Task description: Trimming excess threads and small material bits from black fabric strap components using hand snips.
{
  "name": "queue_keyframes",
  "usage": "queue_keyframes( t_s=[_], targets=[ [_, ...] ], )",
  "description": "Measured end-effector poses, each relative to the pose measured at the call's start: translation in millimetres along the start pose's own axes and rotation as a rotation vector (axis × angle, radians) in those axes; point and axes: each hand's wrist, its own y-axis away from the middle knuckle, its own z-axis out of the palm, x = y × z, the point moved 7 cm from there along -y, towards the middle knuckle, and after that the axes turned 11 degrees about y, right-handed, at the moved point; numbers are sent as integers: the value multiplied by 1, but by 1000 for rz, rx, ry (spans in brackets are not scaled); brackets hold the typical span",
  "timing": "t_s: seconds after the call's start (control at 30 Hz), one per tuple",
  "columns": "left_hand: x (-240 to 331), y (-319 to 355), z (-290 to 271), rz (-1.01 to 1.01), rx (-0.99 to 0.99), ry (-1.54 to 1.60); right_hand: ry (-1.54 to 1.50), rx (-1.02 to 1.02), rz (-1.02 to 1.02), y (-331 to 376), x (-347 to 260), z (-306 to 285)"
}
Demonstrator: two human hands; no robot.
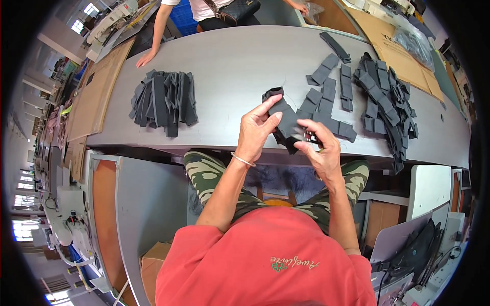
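My left hand (255,127) pinches a dark grey fabric strip (287,118) between thumb and fingers, raised over the table's near edge. The strip is folded and hangs down to the right of the hand. At its lower right, my right hand (322,148) is closed round a small tool with dark and shiny parts, apparently thread snips (310,136); motion blur and the fingers hide much of it. Just beyond my right hand lie several loose dark strips with folded tabs (321,104). A fine thread shows near the held strip.
A neat bundle of dark strips (164,102) lies on the grey table (224,61) at left. A larger heap of tabbed strips (388,102) overhangs the near edge at right. Across the table a person's hand (146,58) rests on the top. Cardboard sheets (99,94) flank the left end.
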Motion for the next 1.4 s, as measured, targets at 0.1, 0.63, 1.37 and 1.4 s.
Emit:
queue_keyframes(
  t_s=[0.1, 0.63, 1.37, 1.4],
  targets=[
    [4, -1, 2, 41, -4, -37, 89, 64, 15, -1, 0, -9],
    [-4, -2, -7, 3, -10, -73, -100, -189, -10, 4, -8, 4],
    [-6, -4, -3, 0, -50, -95, 211, -64, -138, -6, -9, -5],
    [-5, -4, -2, 7, -33, -85, 223, -62, -143, -7, -10, -5]
  ],
)
